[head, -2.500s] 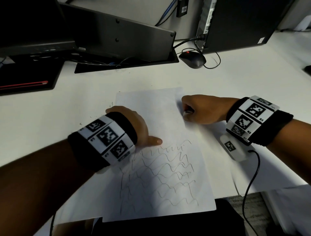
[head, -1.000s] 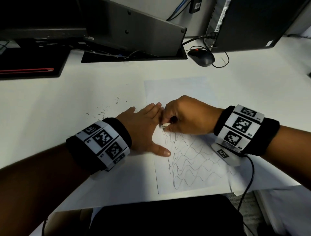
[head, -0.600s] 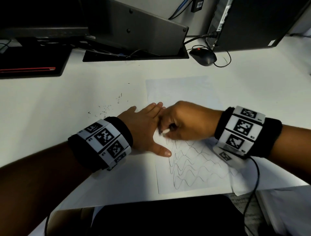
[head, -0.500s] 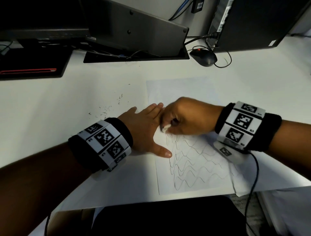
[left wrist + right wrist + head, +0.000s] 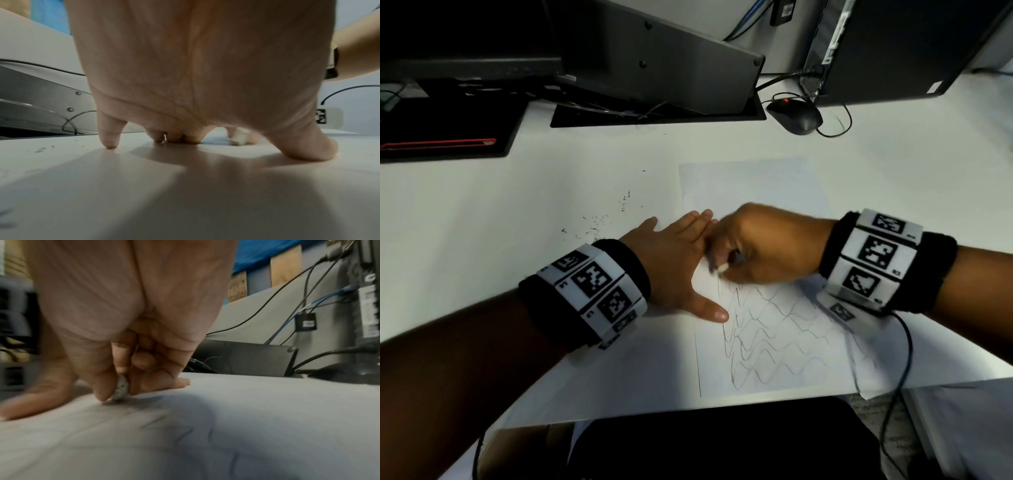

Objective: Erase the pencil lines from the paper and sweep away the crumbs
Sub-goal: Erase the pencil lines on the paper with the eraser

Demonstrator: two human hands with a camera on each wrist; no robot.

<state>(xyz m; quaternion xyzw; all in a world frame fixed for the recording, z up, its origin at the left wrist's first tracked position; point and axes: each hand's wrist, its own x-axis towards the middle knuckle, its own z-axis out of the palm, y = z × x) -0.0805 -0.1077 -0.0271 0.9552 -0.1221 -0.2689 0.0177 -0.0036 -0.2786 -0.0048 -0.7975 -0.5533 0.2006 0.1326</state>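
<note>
Both hands are busy: the left hand (image 5: pixel 671 263) lies flat, fingers straight, pinning the paper (image 5: pixel 774 342) to the surface so it can't slide (smart), while just beside it the right hand (image 5: pixel 763 246) pinches the eraser (image 5: pixel 121 390) against the topmost pencil lines (image 5: pixel 774 329).

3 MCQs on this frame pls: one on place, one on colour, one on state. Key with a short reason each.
1. Where do the eraser crumbs lie?
A. on the desk left of the paper
B. on the mouse
C. on the keyboard

2. What colour is the eraser?
A. blue
B. white
C. red

3. How is the left hand?
A. fist in the air
B. gripping a pencil
C. flat, pressing down

Key: A, the crumbs speckle the desk beside the paper; B, the right hand pinches a white eraser; C, the left hand lies spread, fingers straight.
</note>
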